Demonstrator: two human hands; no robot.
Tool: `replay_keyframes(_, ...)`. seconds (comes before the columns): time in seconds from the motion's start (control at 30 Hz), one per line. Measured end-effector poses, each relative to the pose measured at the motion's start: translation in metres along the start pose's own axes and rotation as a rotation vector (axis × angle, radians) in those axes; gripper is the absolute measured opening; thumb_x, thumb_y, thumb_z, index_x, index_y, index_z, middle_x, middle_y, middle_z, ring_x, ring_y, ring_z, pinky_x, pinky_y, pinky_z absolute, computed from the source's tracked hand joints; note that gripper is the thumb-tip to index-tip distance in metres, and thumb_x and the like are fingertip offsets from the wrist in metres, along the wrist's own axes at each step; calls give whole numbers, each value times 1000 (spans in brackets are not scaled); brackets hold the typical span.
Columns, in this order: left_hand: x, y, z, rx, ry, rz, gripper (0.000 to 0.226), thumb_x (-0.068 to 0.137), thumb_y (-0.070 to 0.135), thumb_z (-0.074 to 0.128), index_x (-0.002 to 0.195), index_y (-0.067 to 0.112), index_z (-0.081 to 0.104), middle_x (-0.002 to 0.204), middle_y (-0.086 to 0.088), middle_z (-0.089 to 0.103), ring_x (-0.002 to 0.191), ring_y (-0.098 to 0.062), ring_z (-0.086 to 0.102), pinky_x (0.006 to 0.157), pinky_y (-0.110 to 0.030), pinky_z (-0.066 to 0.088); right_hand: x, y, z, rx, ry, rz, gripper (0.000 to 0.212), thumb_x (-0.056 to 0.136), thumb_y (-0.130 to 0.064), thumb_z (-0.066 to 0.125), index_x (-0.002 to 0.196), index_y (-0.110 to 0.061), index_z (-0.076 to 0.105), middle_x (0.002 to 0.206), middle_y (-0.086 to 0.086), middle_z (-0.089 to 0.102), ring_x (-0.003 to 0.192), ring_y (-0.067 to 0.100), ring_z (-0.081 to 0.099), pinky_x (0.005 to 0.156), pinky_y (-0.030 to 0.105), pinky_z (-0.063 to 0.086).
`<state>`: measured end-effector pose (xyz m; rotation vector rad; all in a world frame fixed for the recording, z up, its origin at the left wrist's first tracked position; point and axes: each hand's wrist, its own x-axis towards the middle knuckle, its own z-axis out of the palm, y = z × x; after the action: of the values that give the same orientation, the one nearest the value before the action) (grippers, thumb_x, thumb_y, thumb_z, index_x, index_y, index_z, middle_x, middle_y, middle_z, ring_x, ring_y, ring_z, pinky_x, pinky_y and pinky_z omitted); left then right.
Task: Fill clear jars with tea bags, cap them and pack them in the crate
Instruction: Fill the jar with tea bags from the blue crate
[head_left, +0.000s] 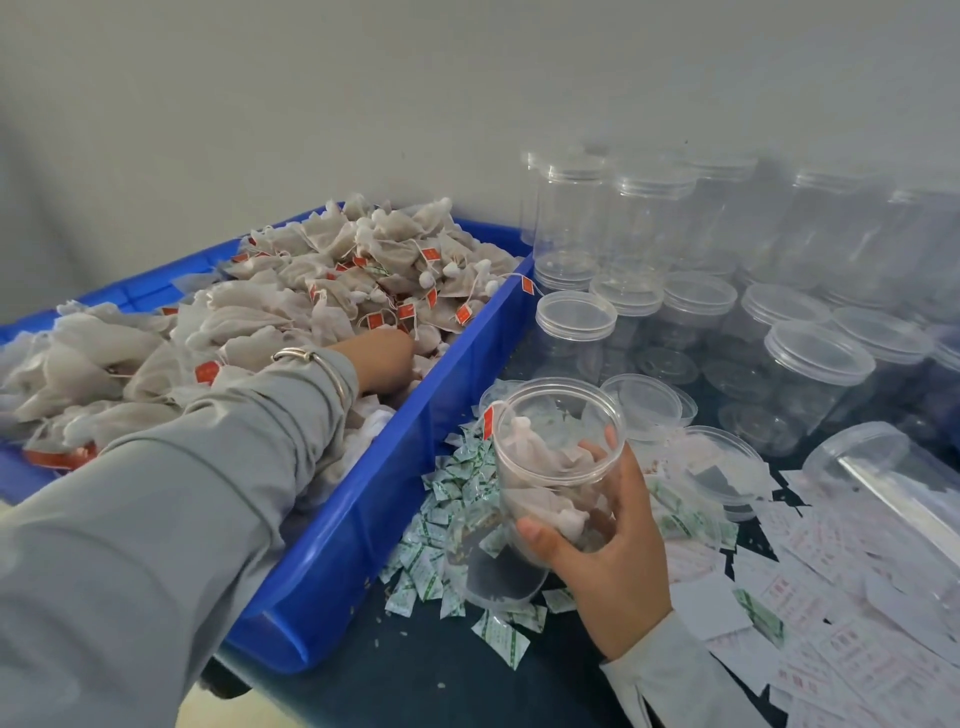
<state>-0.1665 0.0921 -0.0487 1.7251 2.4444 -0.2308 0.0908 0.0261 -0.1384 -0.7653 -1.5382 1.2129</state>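
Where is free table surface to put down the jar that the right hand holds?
The dark table is bare in front of the blue crate, left of the right hand holding the jar. Elsewhere it is crowded: sachets beside the crate, capped jars behind, paper labels on the right.

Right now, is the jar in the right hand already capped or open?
Open. The jar, held by the right hand, has a bare rim with no lid, and tea bags show inside through the mouth.

Small packing workshop: blue crate (363, 519) brimming with tea bags (311, 291) left of frame, capped clear jars (649, 218) crowding upper right.
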Motion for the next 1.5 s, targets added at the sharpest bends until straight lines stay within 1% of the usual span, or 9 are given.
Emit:
replay_keyframes(0.17,2,-4,0,-76,99,8,23,96,20,49,85,6,62,79,-4,59,75,-20,54,66,-27,41,0,0,0,2,-2,14,100,52,-32,86,140,-26,39,123,-22,57,109,0,59,78,12,50)
replay_keyframes(0.37,3,-13,-9,-500,286,-20,29,96,28,52,93,3,64,88,-10,63,69,-16,52,58,-27,41,-1,-2,-1,2,11,11,101,56,-21,89,142,-27,37,124,-24,56,109,-2,58,78,12,50)
replay_keyframes(0.53,-2,-16,-12,-953,391,-8,22,92,27,60,81,11,70,94,-18,69,75,-20,57,82,-41,53,-1,-4,0,4,7,29,102,55,-23,89,141,-33,36,126,-29,52,114,-4,55,85,17,51)
replay_keyframes(0.67,-8,-8,-19,-1244,423,51,19,91,19,60,74,20,68,77,-3,66,77,-18,57,73,-28,52,-2,-3,-1,24,3,42,102,53,-25,84,142,-29,35,129,-24,53,112,-2,57,84,17,52)
replay_keyframes(0.77,-13,-7,-25,-1395,402,75,28,89,15,59,64,19,69,78,-8,61,77,-22,53,78,-36,49,-2,-2,0,29,1,58,103,51,-27,84,142,-30,36,131,-20,53,110,-1,59,80,16,52)
replay_keyframes(0.97,-21,-3,-31,-1648,400,156,18,88,10,61,70,7,65,76,-11,61,65,-16,55,55,-24,44,-3,2,0,-11,-12,69,103,53,-23,88,142,-32,36,130,-12,54,111,4,59,82,21,54)
replay_keyframes(1.1,-29,4,-36,-1804,382,193,14,91,11,60,80,8,68,72,-1,64,67,-12,60,66,-25,51,-3,3,1,-12,-11,69,102,53,-25,87,141,-33,36,130,-10,54,112,5,59,81,21,53)
replay_keyframes(1.23,-37,7,-40,-1799,351,259,16,94,13,55,84,9,67,76,1,65,70,-11,60,75,-29,50,-3,1,2,7,-18,88,104,52,-29,88,141,-34,35,133,-8,53,116,6,56,86,22,53)
replay_keyframes(1.5,-51,17,-48,-1858,139,585,23,88,15,52,79,10,72,73,1,66,65,-9,61,62,-23,52,-3,-1,3,8,-32,103,106,49,-29,85,141,-34,34,131,-7,54,108,0,60,81,17,52)
